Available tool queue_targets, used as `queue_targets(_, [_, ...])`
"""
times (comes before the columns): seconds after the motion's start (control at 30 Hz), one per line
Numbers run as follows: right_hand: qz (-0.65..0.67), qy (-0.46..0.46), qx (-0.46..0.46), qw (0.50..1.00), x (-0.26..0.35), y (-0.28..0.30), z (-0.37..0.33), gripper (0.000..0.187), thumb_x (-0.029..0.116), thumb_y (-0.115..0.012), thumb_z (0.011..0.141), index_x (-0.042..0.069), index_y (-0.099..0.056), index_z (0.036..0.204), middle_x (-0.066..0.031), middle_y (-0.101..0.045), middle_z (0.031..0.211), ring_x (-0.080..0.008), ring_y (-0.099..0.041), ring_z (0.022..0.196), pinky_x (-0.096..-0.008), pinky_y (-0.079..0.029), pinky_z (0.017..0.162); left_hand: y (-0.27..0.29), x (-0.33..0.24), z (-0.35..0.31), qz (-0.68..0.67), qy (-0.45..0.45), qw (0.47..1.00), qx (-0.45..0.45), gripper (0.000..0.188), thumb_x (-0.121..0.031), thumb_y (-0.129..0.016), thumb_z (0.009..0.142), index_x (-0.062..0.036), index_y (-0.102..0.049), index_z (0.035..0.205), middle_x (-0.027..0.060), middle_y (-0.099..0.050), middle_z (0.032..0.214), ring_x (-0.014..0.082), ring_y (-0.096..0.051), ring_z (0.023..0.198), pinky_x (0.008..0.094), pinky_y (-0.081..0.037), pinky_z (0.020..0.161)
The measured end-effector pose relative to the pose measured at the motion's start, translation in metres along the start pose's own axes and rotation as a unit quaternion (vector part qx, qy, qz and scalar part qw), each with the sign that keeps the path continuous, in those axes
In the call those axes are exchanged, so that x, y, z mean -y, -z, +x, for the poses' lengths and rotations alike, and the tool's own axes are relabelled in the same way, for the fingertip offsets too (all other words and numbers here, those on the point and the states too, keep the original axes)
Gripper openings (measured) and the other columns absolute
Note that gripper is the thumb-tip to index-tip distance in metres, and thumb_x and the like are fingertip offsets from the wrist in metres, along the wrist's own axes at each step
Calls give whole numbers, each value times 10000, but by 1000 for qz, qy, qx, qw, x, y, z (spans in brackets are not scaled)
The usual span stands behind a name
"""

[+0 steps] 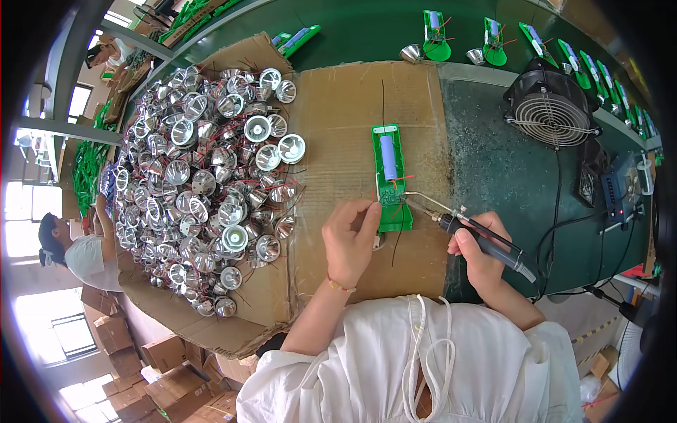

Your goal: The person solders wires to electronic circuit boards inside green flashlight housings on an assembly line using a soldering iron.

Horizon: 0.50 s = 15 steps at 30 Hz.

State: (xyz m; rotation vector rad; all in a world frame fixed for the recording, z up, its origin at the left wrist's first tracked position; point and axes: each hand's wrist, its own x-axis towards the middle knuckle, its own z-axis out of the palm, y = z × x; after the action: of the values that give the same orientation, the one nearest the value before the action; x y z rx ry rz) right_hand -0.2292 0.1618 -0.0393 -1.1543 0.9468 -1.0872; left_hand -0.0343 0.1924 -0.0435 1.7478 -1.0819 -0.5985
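Note:
A green plastic flashlight housing (pixel 395 222) lies open on the cardboard in front of me. It carries a blue cylindrical battery (pixel 388 156), a small circuit board (pixel 392 196), and red and black wires. My left hand (pixel 349 238) is closed at the housing's left edge, thumb and forefinger pinched beside the board; what they pinch is hidden. Part of a small pale round thing (pixel 379 242) shows just below those fingers. My right hand (pixel 482 248) grips a soldering iron (pixel 486 247) with a thin metal feed tube, its tip at the board's right side.
Shiny reflector cups (pixel 204 176) with red wires fill a cardboard box at left. Several green housings (pixel 437 42) line the far ledge. A black fan (pixel 550 106) and a blue soldering station (pixel 622 187) stand right, with cables. Another person (pixel 81 250) works beyond the box.

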Motion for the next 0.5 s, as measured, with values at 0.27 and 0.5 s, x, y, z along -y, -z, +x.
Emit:
queue_targets(0.27, [-18, -1, -4, 1000, -3, -4, 0, 138, 49, -601, 794, -7, -480, 829, -83, -584, 654, -95, -560, 561, -230, -469, 515, 0, -1, -1, 42, -42, 998, 8, 111, -74, -635, 773, 17, -583, 735, 99, -565, 715, 159, -551, 563, 248, -436, 525])
queue_targets(0.5, [-41, 9, 20, 999, -10, -9, 5, 126, 57, -575, 811, 1, -466, 839, -88, -568, 644, -110, -551, 532, -224, -455, 484, -3, -1, 1, 54, -46, 997, -2, 113, -59, -635, 756, 11, -566, 700, 98, -560, 680, 164, -551, 537, 261, -433, 505])
